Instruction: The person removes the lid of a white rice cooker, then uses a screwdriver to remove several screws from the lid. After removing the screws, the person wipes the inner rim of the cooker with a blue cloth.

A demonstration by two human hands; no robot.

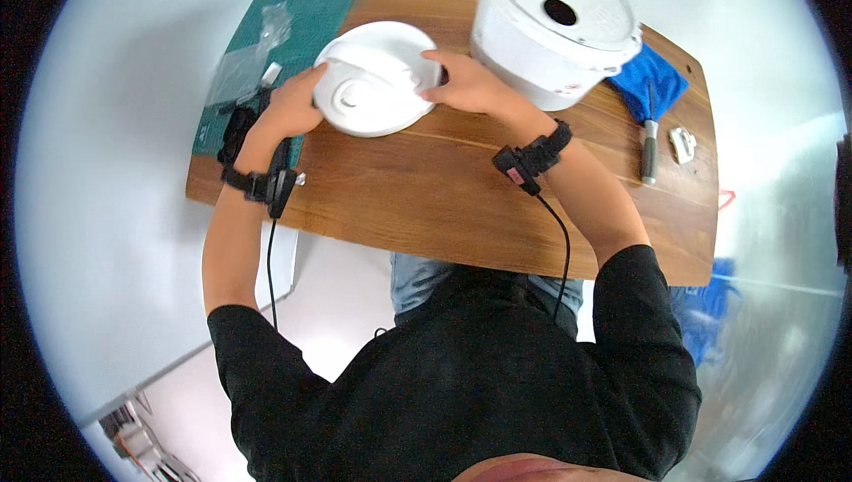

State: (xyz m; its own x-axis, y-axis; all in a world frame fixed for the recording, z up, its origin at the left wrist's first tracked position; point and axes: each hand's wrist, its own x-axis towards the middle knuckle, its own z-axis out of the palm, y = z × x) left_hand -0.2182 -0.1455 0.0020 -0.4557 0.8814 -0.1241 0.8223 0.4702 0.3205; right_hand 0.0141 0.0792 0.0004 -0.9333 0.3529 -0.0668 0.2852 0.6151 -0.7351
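Observation:
A round white lid with a raised middle part lies flat on the wooden table. My left hand grips its left rim. My right hand holds its right rim, fingers curled over the edge. Just right of the lid stands a white cooker body with a pale inner plate and a dark hole in its middle. Both wrists wear black straps with cables.
A green cutting mat with a clear plastic bag lies at the table's far left. At the right lie a blue cloth, a screwdriver and a small white part.

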